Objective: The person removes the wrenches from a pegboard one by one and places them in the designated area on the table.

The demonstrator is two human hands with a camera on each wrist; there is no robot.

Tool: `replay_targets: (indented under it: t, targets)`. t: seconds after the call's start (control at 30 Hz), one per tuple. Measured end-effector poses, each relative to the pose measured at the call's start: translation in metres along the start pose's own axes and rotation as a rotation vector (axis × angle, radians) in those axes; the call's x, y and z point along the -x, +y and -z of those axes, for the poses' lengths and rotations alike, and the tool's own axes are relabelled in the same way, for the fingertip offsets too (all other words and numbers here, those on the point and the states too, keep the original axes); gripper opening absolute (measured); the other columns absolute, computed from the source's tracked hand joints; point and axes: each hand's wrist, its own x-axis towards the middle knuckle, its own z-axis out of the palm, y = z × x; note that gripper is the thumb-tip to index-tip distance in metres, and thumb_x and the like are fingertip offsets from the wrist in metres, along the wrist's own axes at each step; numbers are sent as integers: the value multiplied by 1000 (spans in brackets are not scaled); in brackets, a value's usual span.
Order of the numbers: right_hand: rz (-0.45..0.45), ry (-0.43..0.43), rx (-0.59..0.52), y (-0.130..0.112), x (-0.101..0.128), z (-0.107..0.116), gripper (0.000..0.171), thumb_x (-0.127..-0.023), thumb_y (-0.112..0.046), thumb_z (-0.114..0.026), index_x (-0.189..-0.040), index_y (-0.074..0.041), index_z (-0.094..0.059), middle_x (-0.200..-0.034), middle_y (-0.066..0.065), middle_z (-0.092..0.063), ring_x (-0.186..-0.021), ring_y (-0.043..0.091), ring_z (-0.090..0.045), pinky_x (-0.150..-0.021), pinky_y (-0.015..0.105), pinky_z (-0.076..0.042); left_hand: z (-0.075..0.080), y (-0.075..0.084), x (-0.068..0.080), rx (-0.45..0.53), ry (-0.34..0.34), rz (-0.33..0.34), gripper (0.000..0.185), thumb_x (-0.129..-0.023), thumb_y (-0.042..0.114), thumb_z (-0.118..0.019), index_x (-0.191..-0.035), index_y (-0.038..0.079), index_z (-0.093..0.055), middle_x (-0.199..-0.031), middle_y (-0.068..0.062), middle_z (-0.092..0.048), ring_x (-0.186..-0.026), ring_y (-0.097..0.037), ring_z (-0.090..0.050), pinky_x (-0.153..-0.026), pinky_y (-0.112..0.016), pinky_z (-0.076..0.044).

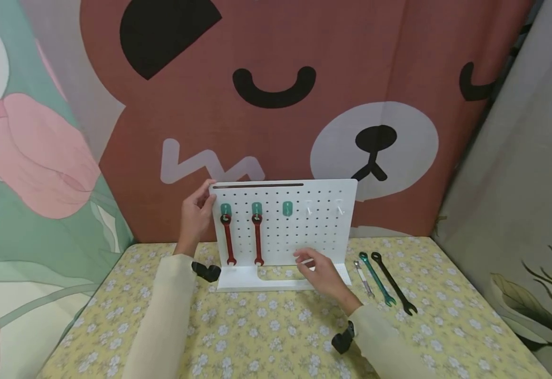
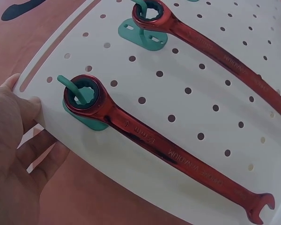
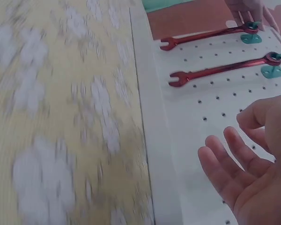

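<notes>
Presently the white pegboard [image 1: 299, 231] stands upright on the yellow flowered tablecloth [image 1: 266, 326], against the bear-print backdrop. The left hand [image 1: 196, 213] grips the board's upper left edge, thumb on the face, fingers curled behind. Two red wrenches [image 1: 228, 239] hang from green hooks [image 1: 226, 209] just beside that hand; a third green hook [image 1: 287, 208] is bare. The right hand [image 1: 321, 271] hovers in front of the board's lower right part, fingers relaxed and loosely spread, holding nothing. Right of the board lie a small silver wrench [image 1: 364, 279], a green wrench [image 1: 376, 278] and a black wrench [image 1: 393, 283], well apart from either hand.
</notes>
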Motion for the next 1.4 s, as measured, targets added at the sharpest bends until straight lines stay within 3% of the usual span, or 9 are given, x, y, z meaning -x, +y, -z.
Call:
replay_targets:
  t: [0.33, 0.53, 0.87, 1.17, 1.4]
  targets:
    - [-92, -52, -119, -16, -20, -39, 31, -105, -8, -59, -136, -7, -62, -131, 11, -63, -118, 30, -62, -96, 46, -51, 6, -3, 3, -6, 9, 9, 35, -105, 9, -61, -140, 11, -65, -92, -17, -61, -75, -27, -52, -63, -25, -41]
    - [-102, -63, -165, -20, -29, -54, 37, -105, -11, -59, -142, -10, -58, -133, 9, -63, -122, 30, -59, -100, 47, -49, 4, -3, 3, -8, 10, 16, 36, -105, 8, -61, -140, 11, -65, -91, -16, -60, -75, -31, -51, -63, -25, -40]
    - [-152, -19, -281, -24, -39, -78, 39, -105, -17, -60, -144, -14, -58, -136, 8, -62, -125, 29, -57, -104, 48, -45, 0, -1, 3, -13, 12, -3, 35, -105, 6, -60, -139, 8, -65, -92, -19, -63, -75, -22, -50, -66, -25, -40]
    - [-165, 57, -311, -24, -50, -93, 31, -104, -19, -63, -134, -12, -64, -127, 3, -65, -120, 23, -59, -102, 43, -46, -1, 4, 1, 0, 20, 4, 35, -104, 4, -60, -139, 8, -66, -93, -19, -65, -75, -21, -51, -65, -26, -40]
    - [-161, 30, -310, -22, -49, -93, 28, -101, -17, -68, -129, -10, -65, -114, 3, -66, -109, 22, -61, -98, 44, -47, -2, 4, 1, 16, 15, 11, 35, -105, 4, -59, -139, 8, -65, -97, -21, -66, -80, -27, -55, -68, -27, -41]
